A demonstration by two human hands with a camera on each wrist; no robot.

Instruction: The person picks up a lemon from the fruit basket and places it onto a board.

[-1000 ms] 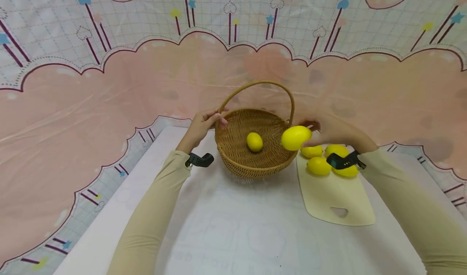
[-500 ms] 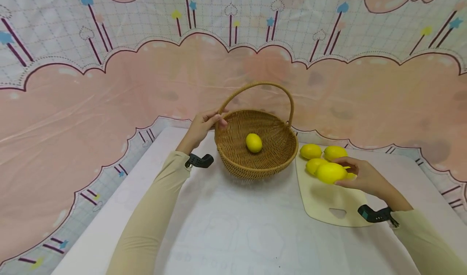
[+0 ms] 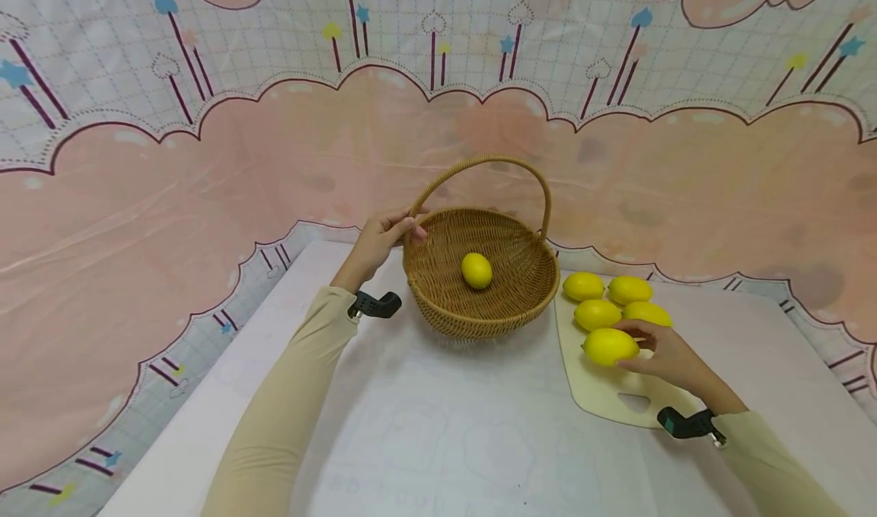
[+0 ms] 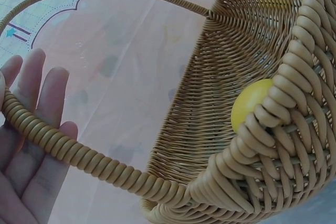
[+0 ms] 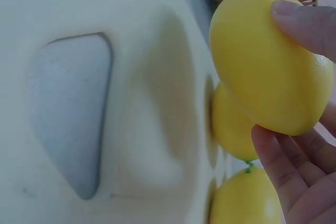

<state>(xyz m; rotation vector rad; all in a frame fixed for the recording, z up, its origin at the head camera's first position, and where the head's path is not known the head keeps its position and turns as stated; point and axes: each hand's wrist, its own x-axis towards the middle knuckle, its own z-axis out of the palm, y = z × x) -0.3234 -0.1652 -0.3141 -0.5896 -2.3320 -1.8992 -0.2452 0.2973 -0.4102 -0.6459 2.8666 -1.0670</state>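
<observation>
My left hand (image 3: 377, 244) holds the lower left end of the handle (image 4: 94, 158) of a brown wicker basket (image 3: 438, 304). In the left wrist view its fingers lie behind the handle; most of the thumb is cut off. A single lemon (image 3: 476, 271) sits inside the basket. To the right, my right hand (image 3: 668, 357) pinches another yellow lemon (image 5: 268, 56) between thumb and fingers, over a cream cutting board (image 3: 596, 391). The right wrist view shows this lemon above the board's surface. Several more lemons (image 3: 597, 315) lie grouped on the board's far half, one partly behind the hand.
The white table (image 3: 411, 441) carries the basket at the centre back and the board at its right. A handle slot (image 5: 73, 108) is cut through the board's near end. A pink patterned cloth (image 3: 240, 167) stands as a backdrop behind the table.
My right hand has moved from the basket's right rim back over the board, with the lemon still held, and is now lower and nearer the front. The left hand and basket stay put.
</observation>
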